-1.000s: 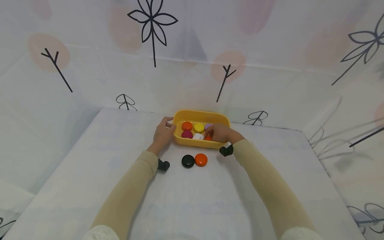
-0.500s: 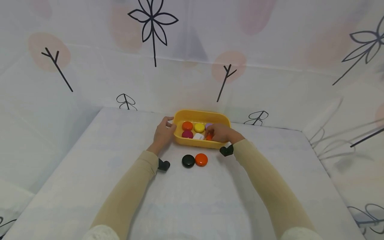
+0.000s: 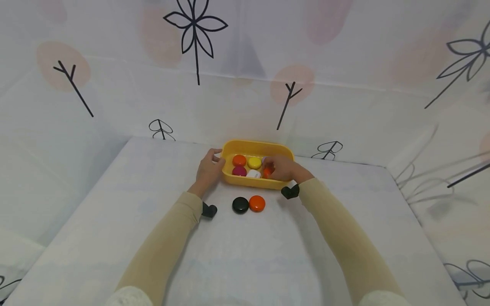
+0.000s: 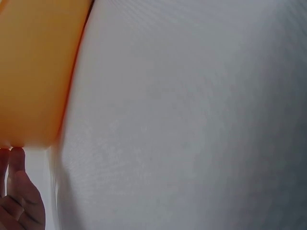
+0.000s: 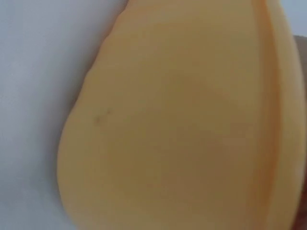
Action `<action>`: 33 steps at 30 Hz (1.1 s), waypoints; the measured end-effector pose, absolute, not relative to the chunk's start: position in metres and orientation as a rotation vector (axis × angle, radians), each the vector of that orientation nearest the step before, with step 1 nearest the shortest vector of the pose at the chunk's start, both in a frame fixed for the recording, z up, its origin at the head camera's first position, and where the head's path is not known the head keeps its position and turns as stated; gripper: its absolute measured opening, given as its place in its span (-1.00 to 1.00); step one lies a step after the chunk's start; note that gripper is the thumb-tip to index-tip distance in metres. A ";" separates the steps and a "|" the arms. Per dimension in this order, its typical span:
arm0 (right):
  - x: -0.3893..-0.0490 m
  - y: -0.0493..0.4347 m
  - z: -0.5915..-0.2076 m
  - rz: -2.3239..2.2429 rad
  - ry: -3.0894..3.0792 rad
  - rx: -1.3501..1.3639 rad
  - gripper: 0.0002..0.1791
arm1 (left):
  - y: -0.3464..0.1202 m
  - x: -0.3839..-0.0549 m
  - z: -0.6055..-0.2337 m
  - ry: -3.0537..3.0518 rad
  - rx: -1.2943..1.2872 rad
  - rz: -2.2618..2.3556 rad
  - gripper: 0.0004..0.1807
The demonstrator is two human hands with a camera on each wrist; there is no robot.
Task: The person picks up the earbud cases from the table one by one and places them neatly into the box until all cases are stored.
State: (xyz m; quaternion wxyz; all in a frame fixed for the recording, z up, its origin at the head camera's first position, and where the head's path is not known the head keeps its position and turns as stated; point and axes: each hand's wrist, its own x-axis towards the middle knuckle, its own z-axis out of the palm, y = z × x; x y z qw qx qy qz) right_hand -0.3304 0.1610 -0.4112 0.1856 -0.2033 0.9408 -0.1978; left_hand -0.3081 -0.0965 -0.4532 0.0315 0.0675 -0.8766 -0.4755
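A shallow yellow plastic tray (image 3: 245,182) stands at the back of the table. My left hand (image 3: 207,172) is at its left end, and in the left wrist view the fingertips (image 4: 17,154) touch the outer wall. My right hand (image 3: 282,168) reaches over the front rim and pinches a glossy orange disc (image 3: 267,172) inside. Also in the tray lie a red-orange disc (image 3: 239,160), a yellow disc (image 3: 254,162), a dark pink disc (image 3: 239,171) and a white piece (image 3: 254,174). A purple piece is mostly hidden behind the right hand. The tray's wall (image 5: 177,124) fills the right wrist view.
In front of the tray, a black disc (image 3: 240,205) and another orange disc (image 3: 257,203) lie side by side on the white-covered table (image 3: 245,255). A patterned cloth (image 3: 241,102) rises right behind the tray, and more cloth hangs at both sides.
My right hand and the orange disc in its fingers have risen very slightly inside the tray. The left hand and the two discs in front stay put.
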 end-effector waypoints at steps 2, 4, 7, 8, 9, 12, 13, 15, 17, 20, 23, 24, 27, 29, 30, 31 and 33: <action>-0.330 0.162 -0.410 -0.567 2.662 -0.575 -0.71 | -0.096 -0.308 -0.453 -2.698 0.209 -1.465 -0.55; -0.330 0.162 -0.409 -0.563 2.674 -0.573 -0.70 | -0.096 -0.308 -0.453 -2.698 0.208 -1.463 -0.55; -0.329 0.163 -0.407 -0.566 2.687 -0.594 -0.70 | -0.096 -0.308 -0.453 -2.695 0.204 -1.469 -0.55; -0.329 0.163 -0.406 -0.565 2.690 -0.602 -0.70 | -0.096 -0.307 -0.452 -2.694 0.204 -1.472 -0.55; -0.328 0.163 -0.406 -0.567 2.693 -0.609 -0.70 | -0.096 -0.307 -0.452 -2.693 0.203 -1.473 -0.55; -0.328 0.164 -0.404 -0.585 2.690 -0.635 -0.69 | -0.096 -0.307 -0.452 -2.690 0.201 -1.474 -0.56; -0.327 0.164 -0.403 -0.590 2.689 -0.639 -0.69 | -0.096 -0.306 -0.451 -2.690 0.200 -1.473 -0.56; -0.327 0.164 -0.403 -0.600 2.688 -0.650 -0.68 | -0.096 -0.306 -0.451 -2.691 0.199 -1.471 -0.56; -0.326 0.163 -0.402 -0.607 2.697 -0.657 -0.68 | -0.096 -0.306 -0.451 -2.692 0.201 -1.474 -0.56; -0.324 0.162 -0.400 -0.610 2.721 -0.661 -0.69 | -0.096 -0.306 -0.451 -2.694 0.205 -1.478 -0.55; -0.322 0.160 -0.397 -0.625 2.742 -0.668 -0.68 | -0.096 -0.306 -0.450 -2.696 0.207 -1.479 -0.55; -0.321 0.159 -0.395 -0.631 2.747 -0.673 -0.68 | -0.096 -0.306 -0.450 -2.696 0.206 -1.481 -0.55; -0.319 0.158 -0.393 -0.644 2.758 -0.688 -0.65 | -0.096 -0.305 -0.449 -2.692 0.204 -1.491 -0.56; -0.318 0.159 -0.392 -0.645 2.763 -0.694 -0.63 | -0.097 -0.305 -0.448 -2.690 0.201 -1.498 -0.56; -0.317 0.159 -0.392 -0.643 2.767 -0.697 -0.63 | -0.097 -0.304 -0.448 -2.689 0.202 -1.502 -0.56; -0.317 0.159 -0.391 -0.642 2.769 -0.702 -0.63 | -0.097 -0.304 -0.448 -2.691 0.200 -1.502 -0.56; -0.315 0.160 -0.390 -0.648 2.770 -0.713 -0.62 | -0.097 -0.304 -0.447 -2.694 0.197 -1.498 -0.56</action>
